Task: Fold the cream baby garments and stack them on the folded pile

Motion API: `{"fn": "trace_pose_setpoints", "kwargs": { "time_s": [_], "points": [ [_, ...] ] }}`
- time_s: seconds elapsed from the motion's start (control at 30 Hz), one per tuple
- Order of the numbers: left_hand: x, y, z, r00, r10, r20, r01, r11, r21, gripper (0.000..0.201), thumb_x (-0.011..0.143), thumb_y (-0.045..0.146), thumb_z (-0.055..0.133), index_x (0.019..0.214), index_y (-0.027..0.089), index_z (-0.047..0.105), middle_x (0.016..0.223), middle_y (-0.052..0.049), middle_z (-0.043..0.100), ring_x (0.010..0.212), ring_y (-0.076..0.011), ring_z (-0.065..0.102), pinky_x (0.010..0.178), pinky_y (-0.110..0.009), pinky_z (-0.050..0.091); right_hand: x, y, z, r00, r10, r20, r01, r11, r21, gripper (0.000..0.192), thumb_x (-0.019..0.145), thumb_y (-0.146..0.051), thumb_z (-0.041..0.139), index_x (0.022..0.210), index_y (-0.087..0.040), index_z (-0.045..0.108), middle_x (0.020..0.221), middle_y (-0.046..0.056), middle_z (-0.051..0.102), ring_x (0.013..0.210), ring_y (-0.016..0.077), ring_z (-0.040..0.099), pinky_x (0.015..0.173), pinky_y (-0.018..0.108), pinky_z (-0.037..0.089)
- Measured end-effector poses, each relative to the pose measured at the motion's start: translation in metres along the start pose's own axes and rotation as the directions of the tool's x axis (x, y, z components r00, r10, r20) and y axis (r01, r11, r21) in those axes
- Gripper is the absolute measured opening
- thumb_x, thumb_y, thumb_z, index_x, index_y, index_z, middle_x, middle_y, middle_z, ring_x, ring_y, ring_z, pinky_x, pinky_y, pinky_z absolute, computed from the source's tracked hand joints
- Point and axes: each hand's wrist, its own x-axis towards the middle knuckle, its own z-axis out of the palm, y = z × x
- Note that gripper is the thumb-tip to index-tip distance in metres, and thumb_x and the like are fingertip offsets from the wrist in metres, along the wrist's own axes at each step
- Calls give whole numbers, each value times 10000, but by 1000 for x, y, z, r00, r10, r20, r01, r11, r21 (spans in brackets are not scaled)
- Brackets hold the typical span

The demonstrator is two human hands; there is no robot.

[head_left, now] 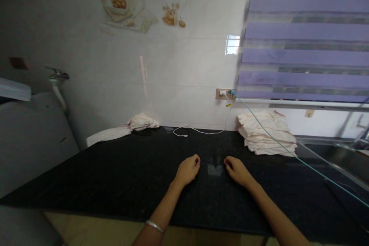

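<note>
My left hand (188,170) rests on the black countertop (121,177) with its fingers curled in, and I see nothing inside them. A silver bangle (155,226) circles that wrist. Across a short gap, my right hand (236,170) is also on the counter, its fingers bent inward and nothing visible in its grasp. Between the two hands a pale reflection shows on the dark surface. Behind my right hand sits a folded stack of white cloths (266,134). A white charging cable (207,133) lies behind my hands, apart from both.
More white cloth (123,131) is bunched at the back left. A teal cord (273,138) runs from the wall socket (226,93) across the cloth stack to the right. The metal sink (347,161) is at far right; a tap (57,73) is on the left wall.
</note>
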Motion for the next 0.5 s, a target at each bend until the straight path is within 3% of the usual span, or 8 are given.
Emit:
{"fn": "trace_pose_setpoints", "kwargs": {
  "time_s": [0.2, 0.5],
  "points": [
    [3, -6, 3, 1000, -4, 24, 5, 997, -78, 170, 946, 264, 494, 954, 236, 662, 690, 11, 647, 661, -172, 615, 627, -265, 315, 0, 4, 0, 1000, -7, 0, 7, 1000, 19, 148, 877, -142, 474, 910, -183, 613, 879, 45, 654, 815, 173, 599, 764, 279, 410],
    [6, -9, 5, 999, -15, 33, 17, 999, -39, 177, 930, 276, 521, 963, 230, 688, 696, 13, 655, 684, -165, 623, 617, -259, 321, 0, 8, 1, 1000, -4, 3, 4, 998, 59, 147, 863, -152, 498, 919, -182, 630, 853, 40, 660, 785, 172, 604, 735, 275, 414]
  ]
}}
